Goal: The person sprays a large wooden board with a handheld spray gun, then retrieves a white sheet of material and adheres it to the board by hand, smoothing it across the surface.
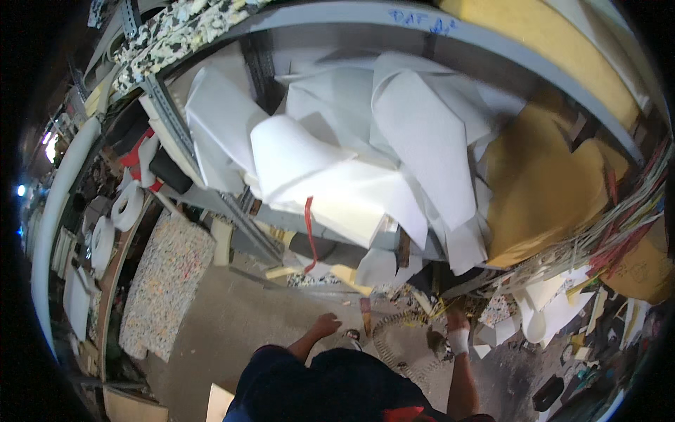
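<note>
My left hand [326, 325] hangs over the grey floor with its fingers curled in, and I see nothing in it. My right hand [456, 314], with a white band [459, 341] at the wrist, reaches in under the front of the low shelf. Its fingers are too dark and small to make out. Between the hands a coiled cord [383, 344] lies on the floor, with a narrow brown strip [365, 315] beside it. White sheets [429, 141] and a thick cream foam slab [337, 214] are heaped on the shelf above.
A mustard-coloured foam piece [545, 186] sits at the shelf's right end, near a bundle of pale and red strings [598, 243]. Scraps [555, 302] litter the right floor. On the left a speckled foam block [169, 281] leans, and a red strip [309, 232] hangs from the shelf.
</note>
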Motion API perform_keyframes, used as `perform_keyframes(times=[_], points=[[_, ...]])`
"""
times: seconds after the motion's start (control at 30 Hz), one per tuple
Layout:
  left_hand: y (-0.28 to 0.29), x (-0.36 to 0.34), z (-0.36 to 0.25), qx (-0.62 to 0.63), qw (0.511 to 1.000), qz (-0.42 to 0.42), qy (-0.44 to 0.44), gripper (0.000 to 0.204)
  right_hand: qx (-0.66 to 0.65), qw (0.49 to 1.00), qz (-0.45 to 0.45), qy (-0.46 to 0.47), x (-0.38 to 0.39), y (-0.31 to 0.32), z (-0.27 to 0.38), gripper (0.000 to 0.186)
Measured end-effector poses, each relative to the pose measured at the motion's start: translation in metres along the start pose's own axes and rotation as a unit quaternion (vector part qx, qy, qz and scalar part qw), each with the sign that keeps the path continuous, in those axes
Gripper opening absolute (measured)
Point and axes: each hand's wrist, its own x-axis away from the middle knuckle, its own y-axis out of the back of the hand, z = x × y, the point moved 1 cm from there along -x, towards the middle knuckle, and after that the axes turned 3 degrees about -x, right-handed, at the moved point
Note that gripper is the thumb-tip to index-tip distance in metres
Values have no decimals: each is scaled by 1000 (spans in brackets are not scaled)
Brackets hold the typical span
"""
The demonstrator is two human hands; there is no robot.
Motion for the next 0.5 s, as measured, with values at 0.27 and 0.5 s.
perform_keyframes(times=[0.27, 0.5], points=[[100, 39, 48, 224, 890, -34, 395, 50, -45, 981, -163, 95, -367, 100, 229, 65], [57, 100, 63, 203, 895, -124, 377, 44, 153, 974, -162, 23, -540, 98, 272, 94]])
